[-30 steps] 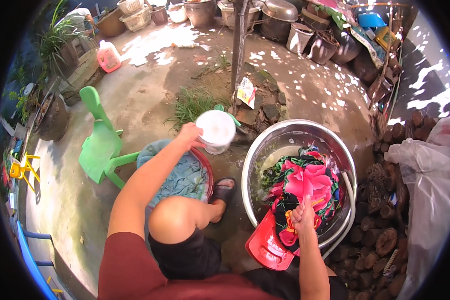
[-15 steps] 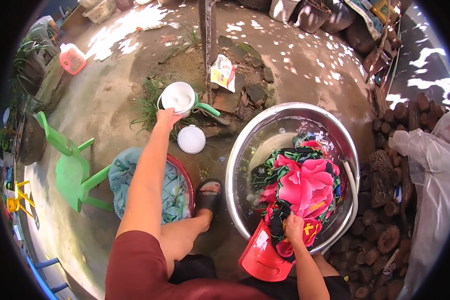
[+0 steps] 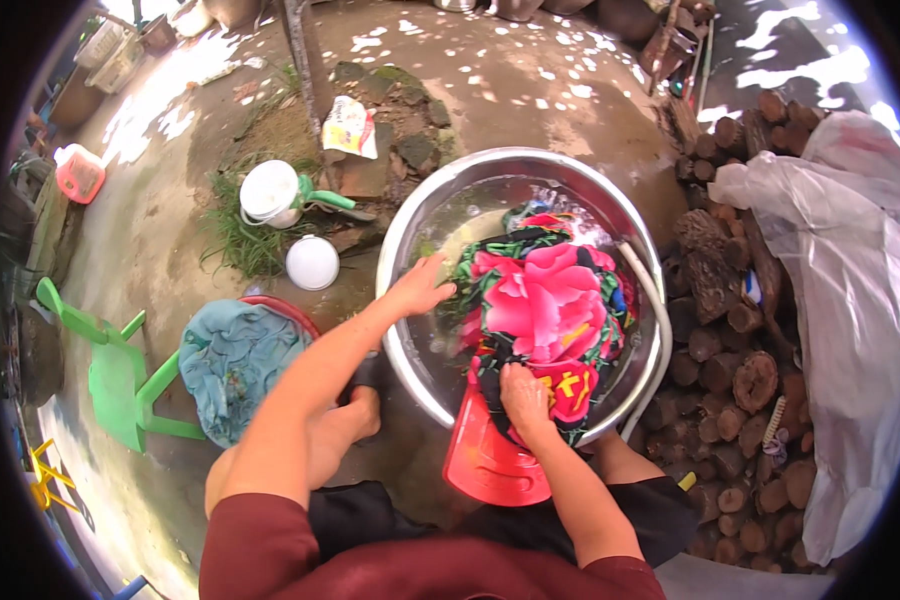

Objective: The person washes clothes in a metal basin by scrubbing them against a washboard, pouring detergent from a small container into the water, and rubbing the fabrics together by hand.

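A wide metal basin (image 3: 407, 355) holds water and a soaked floral cloth (image 3: 545, 300), black with large pink flowers and green leaves. My right hand (image 3: 526, 398) is closed on the cloth's near part, above a red plastic piece (image 3: 495, 465) that leans out over the basin's near rim. My left hand (image 3: 420, 287) reaches over the basin's left side, fingers apart and holding nothing, close to the cloth's left edge. Beyond the basin's left side stand a white tub (image 3: 269, 193) and its round white lid (image 3: 312, 263). A green handle (image 3: 330, 199) sticks out beside the tub.
Left of me a red-rimmed container holds a blue cloth (image 3: 238, 360), next to a green plastic chair (image 3: 118, 385). Stacked logs (image 3: 720, 350) and a pale plastic sheet (image 3: 850, 300) border the right. A pale hose (image 3: 660, 330) curves along the basin's right rim.
My left hand has let go of the white tub's rim and moved right and nearer, over the basin. My right hand keeps its grip on the cloth. The view has shifted right.
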`<state>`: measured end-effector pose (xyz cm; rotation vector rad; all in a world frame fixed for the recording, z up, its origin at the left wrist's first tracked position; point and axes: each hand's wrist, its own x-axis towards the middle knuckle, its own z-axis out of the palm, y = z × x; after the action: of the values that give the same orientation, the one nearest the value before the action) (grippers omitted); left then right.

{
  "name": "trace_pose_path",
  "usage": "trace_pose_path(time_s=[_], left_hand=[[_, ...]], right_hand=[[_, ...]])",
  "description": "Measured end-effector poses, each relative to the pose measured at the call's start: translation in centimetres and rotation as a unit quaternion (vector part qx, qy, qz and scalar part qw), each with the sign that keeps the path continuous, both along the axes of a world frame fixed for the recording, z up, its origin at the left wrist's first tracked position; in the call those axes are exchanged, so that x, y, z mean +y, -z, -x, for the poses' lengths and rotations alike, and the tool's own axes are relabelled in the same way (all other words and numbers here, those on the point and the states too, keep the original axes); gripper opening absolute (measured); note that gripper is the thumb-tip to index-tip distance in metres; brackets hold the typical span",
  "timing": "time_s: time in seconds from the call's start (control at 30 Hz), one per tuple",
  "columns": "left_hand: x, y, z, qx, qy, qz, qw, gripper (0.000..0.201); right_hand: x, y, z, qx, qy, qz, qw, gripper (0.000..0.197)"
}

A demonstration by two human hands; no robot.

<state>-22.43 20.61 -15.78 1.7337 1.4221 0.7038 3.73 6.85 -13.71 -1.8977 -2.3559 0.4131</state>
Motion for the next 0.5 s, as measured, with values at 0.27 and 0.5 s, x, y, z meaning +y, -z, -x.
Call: trace_pose_path(time_s=[0.27, 0.5], left_hand=[[-3.3, 6.2, -9.5, -0.300, -0.359, 0.326, 0.821, 0.087], [-4.6, 1.4, -14.9, 0.069, -0.207, -0.122, 0.968, 0.036]], right_hand=[[-0.9, -0.2, -1.1, 0.060, 0.009, -0.072, 0.996, 0.035], [-1.0, -0.1, -0.6, 0.106, 0.029, -0.108, 0.988, 0.036]])
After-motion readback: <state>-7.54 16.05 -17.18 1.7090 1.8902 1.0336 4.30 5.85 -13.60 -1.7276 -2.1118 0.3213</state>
